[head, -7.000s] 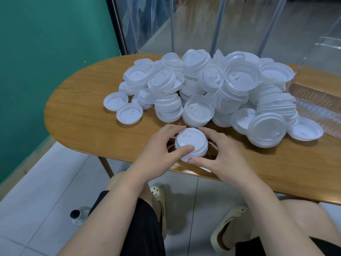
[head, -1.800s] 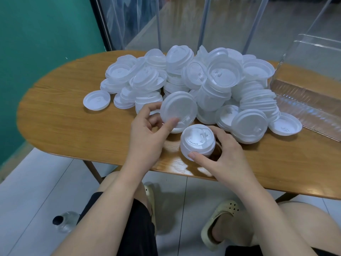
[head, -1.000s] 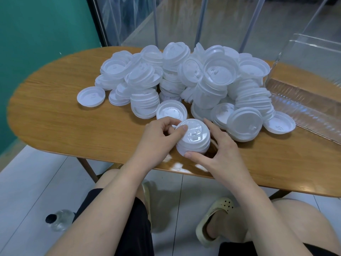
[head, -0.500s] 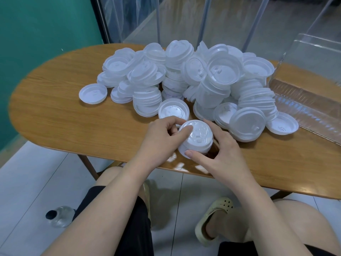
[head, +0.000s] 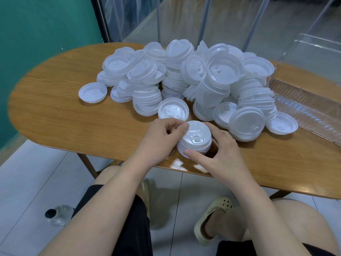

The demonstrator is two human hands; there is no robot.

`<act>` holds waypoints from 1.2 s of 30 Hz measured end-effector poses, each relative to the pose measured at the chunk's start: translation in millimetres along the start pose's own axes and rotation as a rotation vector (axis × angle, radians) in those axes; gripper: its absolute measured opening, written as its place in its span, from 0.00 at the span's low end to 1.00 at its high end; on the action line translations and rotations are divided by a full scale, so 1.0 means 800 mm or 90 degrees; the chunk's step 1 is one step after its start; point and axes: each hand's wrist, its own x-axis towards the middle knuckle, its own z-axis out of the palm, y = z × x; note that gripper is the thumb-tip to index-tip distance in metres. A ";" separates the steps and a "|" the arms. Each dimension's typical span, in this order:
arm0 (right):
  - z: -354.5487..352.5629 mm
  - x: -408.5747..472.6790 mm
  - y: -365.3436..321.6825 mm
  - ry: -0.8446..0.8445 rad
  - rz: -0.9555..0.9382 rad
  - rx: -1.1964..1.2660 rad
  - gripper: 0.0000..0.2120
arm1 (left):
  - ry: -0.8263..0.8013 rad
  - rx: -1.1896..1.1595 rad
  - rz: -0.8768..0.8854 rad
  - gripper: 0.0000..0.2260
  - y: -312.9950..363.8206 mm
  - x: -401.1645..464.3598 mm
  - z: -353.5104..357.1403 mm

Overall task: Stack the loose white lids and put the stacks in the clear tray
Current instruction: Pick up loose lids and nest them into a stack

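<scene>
A short stack of white lids [head: 195, 138] stands near the front edge of the wooden table [head: 55, 115]. My left hand [head: 160, 140] grips its left side, thumb on the top lid's rim. My right hand [head: 219, 156] curls round its right side, thumb against the stack's front. Behind the stack lies a big heap of loose white lids [head: 193, 78]. One single lid [head: 173, 110] lies face up just beyond my left hand. The clear tray [head: 302, 100] sits at the table's right end; no lids show inside it.
A single lid [head: 92, 92] lies apart at the heap's left. A green wall stands on the left, glass panels behind the table. A bottle [head: 57, 215] stands on the tiled floor under the table's left side, beside my knees.
Since a second ago both hands have kept their hold on the stack. The left thumb shifted on the top lid's rim. The view moved slightly.
</scene>
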 end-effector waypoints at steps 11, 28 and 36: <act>0.001 0.001 0.002 -0.004 -0.013 -0.004 0.34 | 0.058 0.094 0.077 0.08 -0.004 -0.010 -0.005; 0.001 -0.002 0.001 0.019 0.000 0.004 0.39 | 0.208 0.581 0.344 0.06 -0.029 0.028 -0.017; 0.000 -0.002 0.001 0.020 -0.007 0.013 0.34 | 0.238 0.589 0.389 0.08 -0.023 0.025 -0.012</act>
